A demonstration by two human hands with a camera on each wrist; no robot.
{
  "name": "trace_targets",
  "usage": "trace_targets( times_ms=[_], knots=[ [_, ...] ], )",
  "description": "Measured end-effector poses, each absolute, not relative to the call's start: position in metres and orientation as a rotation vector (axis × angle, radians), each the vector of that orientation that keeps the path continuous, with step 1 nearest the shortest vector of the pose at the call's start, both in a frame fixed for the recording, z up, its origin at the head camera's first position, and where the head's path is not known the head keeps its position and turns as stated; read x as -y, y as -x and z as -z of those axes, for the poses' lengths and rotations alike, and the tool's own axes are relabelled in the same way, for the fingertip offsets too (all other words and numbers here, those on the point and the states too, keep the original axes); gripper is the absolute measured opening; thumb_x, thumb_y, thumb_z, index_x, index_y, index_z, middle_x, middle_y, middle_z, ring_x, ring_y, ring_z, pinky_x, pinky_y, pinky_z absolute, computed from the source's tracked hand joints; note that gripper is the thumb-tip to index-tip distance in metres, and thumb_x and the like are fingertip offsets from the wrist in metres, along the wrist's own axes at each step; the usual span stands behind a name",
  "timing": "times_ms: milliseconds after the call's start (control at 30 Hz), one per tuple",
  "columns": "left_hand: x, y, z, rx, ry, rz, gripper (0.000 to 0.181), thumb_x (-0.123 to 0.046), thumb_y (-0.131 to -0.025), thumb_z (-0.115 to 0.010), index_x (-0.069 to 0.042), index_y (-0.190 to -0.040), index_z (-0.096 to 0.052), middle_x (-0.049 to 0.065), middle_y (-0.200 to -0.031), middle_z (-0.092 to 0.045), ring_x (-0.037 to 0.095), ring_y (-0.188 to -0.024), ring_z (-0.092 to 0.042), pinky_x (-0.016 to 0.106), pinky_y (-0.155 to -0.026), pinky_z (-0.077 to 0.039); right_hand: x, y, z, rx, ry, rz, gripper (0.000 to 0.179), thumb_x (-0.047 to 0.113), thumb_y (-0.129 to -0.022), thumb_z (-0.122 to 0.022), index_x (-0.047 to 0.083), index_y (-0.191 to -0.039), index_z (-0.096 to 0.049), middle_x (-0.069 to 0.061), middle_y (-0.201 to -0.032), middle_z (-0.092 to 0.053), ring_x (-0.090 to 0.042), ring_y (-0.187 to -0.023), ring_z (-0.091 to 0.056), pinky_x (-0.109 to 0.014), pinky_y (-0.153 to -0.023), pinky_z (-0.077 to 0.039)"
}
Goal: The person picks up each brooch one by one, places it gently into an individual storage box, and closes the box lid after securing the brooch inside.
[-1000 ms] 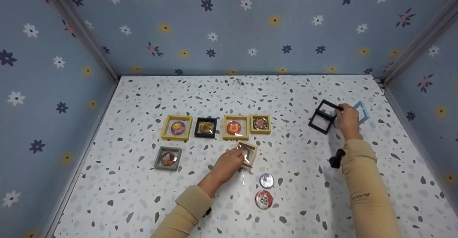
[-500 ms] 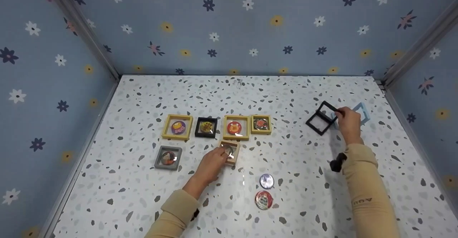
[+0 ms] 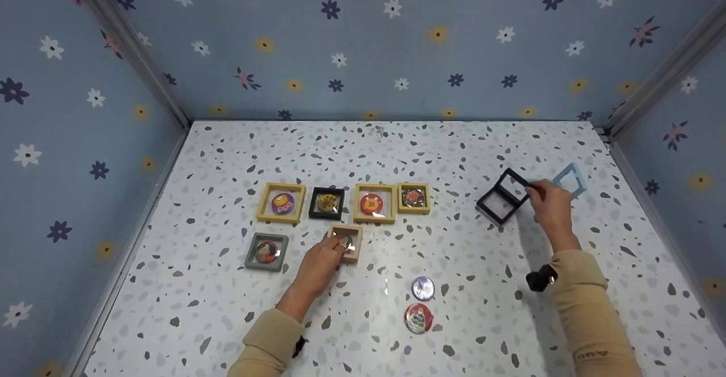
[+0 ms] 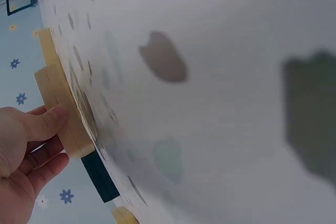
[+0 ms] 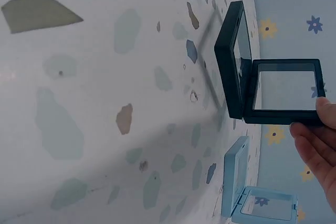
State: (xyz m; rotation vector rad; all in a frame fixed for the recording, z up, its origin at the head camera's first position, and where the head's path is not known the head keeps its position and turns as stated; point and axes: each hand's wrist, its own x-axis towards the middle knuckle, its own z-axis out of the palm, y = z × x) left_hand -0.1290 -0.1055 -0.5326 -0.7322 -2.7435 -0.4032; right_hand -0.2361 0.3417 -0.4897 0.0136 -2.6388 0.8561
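My left hand [image 3: 319,265] holds a beige display frame [image 3: 352,245] with a round badge inside, low over the speckled table; the left wrist view shows thumb and fingers pinching the edge of it. With thumb and fingertips my right hand [image 3: 549,204] pinches one half of a hinged black frame [image 3: 498,206], unfolded and with no badge in it. A light blue hinged frame [image 3: 574,179], also unfolded, stands just beyond the right hand. Two loose round badges, one purple [image 3: 423,288] and one red [image 3: 418,318], lie on the table between the arms.
Behind the left hand, a row holds a yellow frame [image 3: 281,202], a small black frame [image 3: 326,203], another yellow frame [image 3: 374,203] and a smaller yellow frame [image 3: 413,198], each with a badge. A grey frame [image 3: 266,251] lies left. Flowered walls [image 3: 363,42] enclose the table.
My left hand has slid the beige frame leftward, below the row. My right hand has brought the unfolded black frame slightly left and nearer, away from the light blue frame.
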Motion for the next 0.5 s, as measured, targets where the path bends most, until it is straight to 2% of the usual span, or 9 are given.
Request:
trace_targets(
  times_ms=[167, 333, 500],
  knots=[
    [0.113, 0.127, 0.535, 2.741, 0.703, 0.406, 0.027, 0.008, -0.068, -0.064, 0.004, -0.094, -0.063, 0.016, -0.103, -0.058, 0.028, -0.091, -0.056, 0.035, -0.076, -0.047, -0.333, 0.222, 0.488, 2.605, -0.119, -0.885, 0.018, 0.007, -0.085, -0.057, -0.007, -0.095, -0.062, -0.021, -0.084, -0.063, -0.029, -0.072, -0.059, -0.037, -0.061, -0.044],
    [0.119, 0.124, 0.536, 2.77, 0.637, 0.4, 0.025, 0.008, -0.071, -0.062, 0.002, -0.095, -0.064, 0.014, -0.1, -0.059, 0.026, -0.088, -0.056, 0.034, -0.074, -0.048, -0.319, 0.206, 0.485, 2.583, -0.2, -0.901, 0.016, 0.006, -0.083, -0.059, -0.006, -0.094, -0.063, -0.018, -0.081, -0.064, -0.028, -0.07, -0.06, -0.04, -0.062, -0.046],
    [0.124, 0.121, 0.537, 2.754, 0.621, 0.411, 0.017, 0.007, -0.072, -0.062, 0.002, -0.087, -0.066, 0.013, -0.098, -0.058, 0.025, -0.084, -0.056, 0.034, -0.07, -0.048, -0.304, 0.19, 0.485, 2.578, -0.278, -0.861, 0.014, 0.006, -0.082, -0.061, -0.003, -0.092, -0.064, -0.015, -0.079, -0.064, -0.024, -0.066, -0.059, -0.038, -0.059, -0.047]
  ],
)
